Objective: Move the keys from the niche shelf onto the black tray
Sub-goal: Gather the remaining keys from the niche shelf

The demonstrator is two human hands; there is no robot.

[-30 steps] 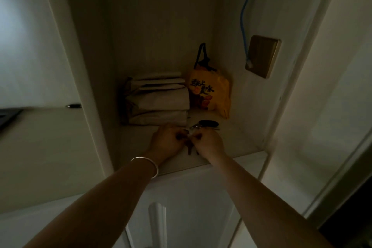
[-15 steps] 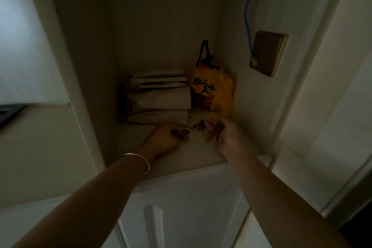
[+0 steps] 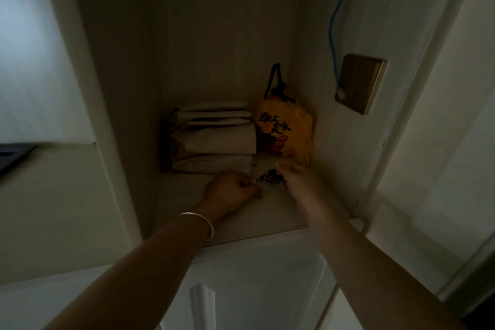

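Both hands on the niche shelf (image 3: pixel 270 218) before the yellow bag (image 3: pixel 288 131): left hand (image 3: pixel 230 190) curled closed, right hand (image 3: pixel 296 178) over the keys (image 3: pixel 269 177), its grip perhaps closing, too blurred to call.

Left hand (image 3: pixel 231 190) curled in a fist; right hand (image 3: pixel 297 179) blurred, fingers reaching

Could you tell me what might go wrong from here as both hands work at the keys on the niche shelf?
1. The niche is very dim, and the keys are a small dark cluster between the left hand and the right hand; a piece could be missed or dropped.
2. The yellow bag stands just behind the right hand, so lifting could knock it.
3. Only a dark edge at far left may be the tray; the carry is long.
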